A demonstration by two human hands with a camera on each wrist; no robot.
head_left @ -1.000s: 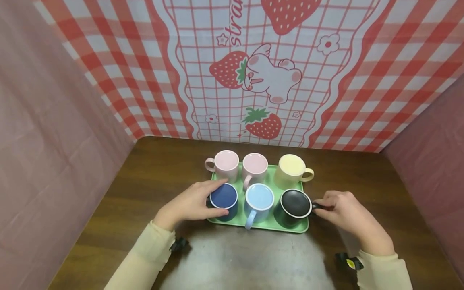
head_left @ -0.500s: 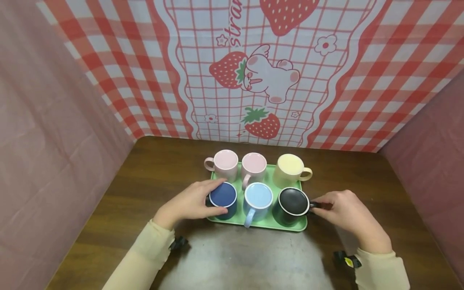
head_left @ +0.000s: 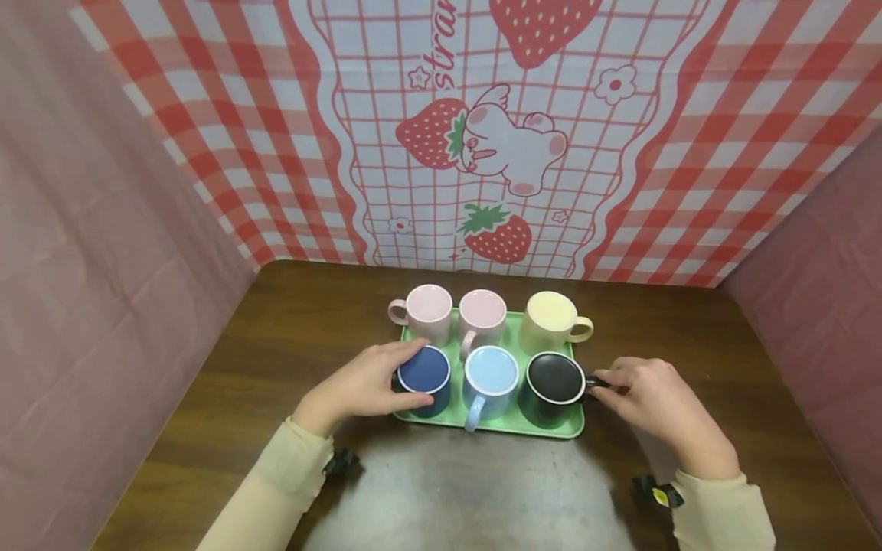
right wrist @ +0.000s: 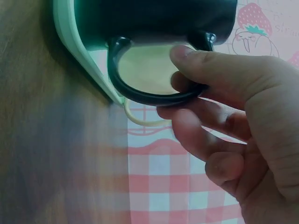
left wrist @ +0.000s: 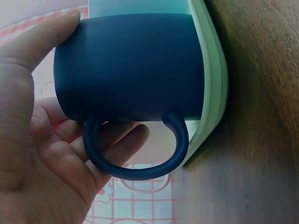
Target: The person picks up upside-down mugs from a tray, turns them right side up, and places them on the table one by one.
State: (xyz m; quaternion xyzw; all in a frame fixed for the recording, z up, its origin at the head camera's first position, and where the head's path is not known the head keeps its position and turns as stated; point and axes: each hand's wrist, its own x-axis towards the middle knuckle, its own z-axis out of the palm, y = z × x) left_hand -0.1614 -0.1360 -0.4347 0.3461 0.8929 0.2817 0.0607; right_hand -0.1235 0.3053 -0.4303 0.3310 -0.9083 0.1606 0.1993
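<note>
**Navy mug (head_left: 425, 371) and black mug (head_left: 555, 377) grasped at opposite ends of a green tray (head_left: 511, 421)**

Head view: tray on the brown desk (head_left: 317, 306), wood showing off both short ends. Wider stretch of desk in front, between the sleeves (head_left: 292, 463); narrower strip behind, up to the checked cloth (head_left: 282, 199). Tray holds six mugs, two rows. Back: two pink mugs (head_left: 429, 304) (head_left: 482, 308), yellow mug (head_left: 551, 311), with a gap before the yellow. Front: navy, pale blue mug (head_left: 491, 371), black. Left grip (head_left: 365, 383) clasps navy round its sides; right grip (head_left: 654, 390) pinches black's handle, just past the tray's right edge.

Left wrist view: thumb (left wrist: 70, 23) against navy's side, other fingers behind its handle. Mug's lower end inside the tray rim.

Right wrist view: thumb and fingers closed on black's handle; lower end at the rim, contact with the tray hard to tell.
</note>
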